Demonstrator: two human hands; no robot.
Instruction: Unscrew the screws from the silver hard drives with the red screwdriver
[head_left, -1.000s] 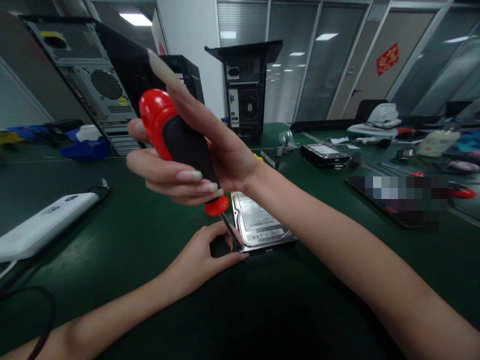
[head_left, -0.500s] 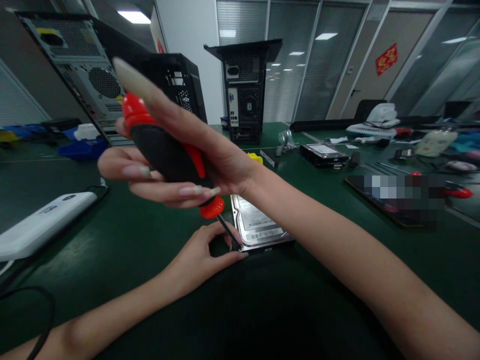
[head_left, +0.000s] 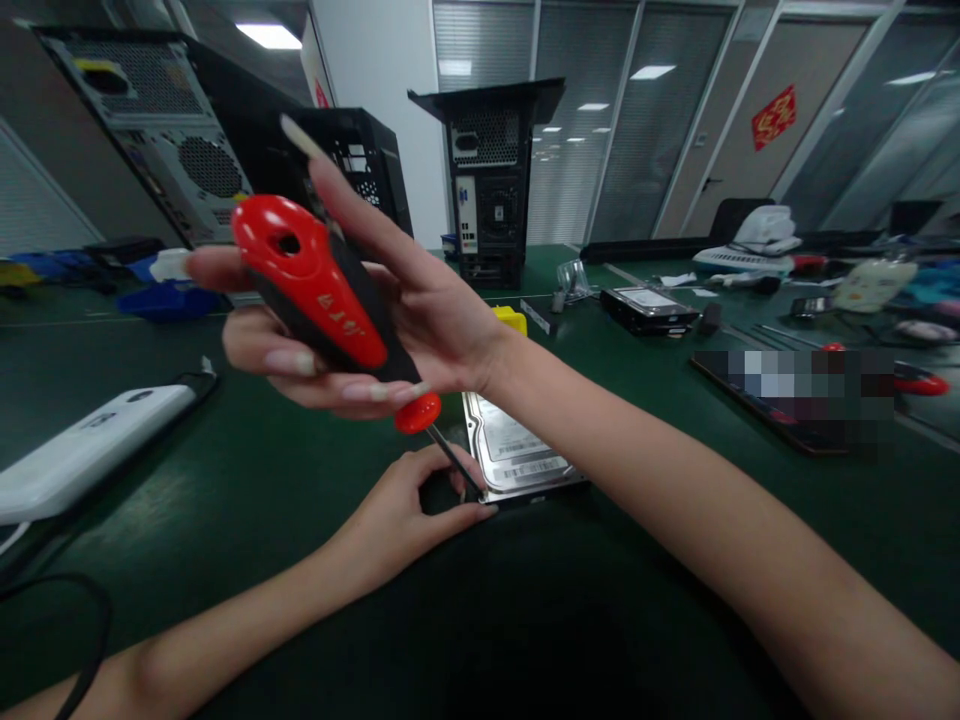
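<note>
Red and black plastic forms the handle of the one screwdriver (head_left: 326, 295) in use; the right hand (head_left: 405, 300) has its grip curled loosely round that handle, forefinger stretched up, shaft slanting down toward five o'clock. Its tip sits at the near left corner of a silver hard drive (head_left: 517, 450) lying flat on the green tabletop (head_left: 247, 480). The left hand (head_left: 405, 515) pinches that same corner between thumb and fingers. A second hard drive (head_left: 649, 305) lies at two o'clock, well apart. Three computer cases stand open at the back: one grey (head_left: 161, 150) at ten o'clock, two black (head_left: 491, 180) toward twelve. One white device (head_left: 86, 450) lies at nine o'clock.
</note>
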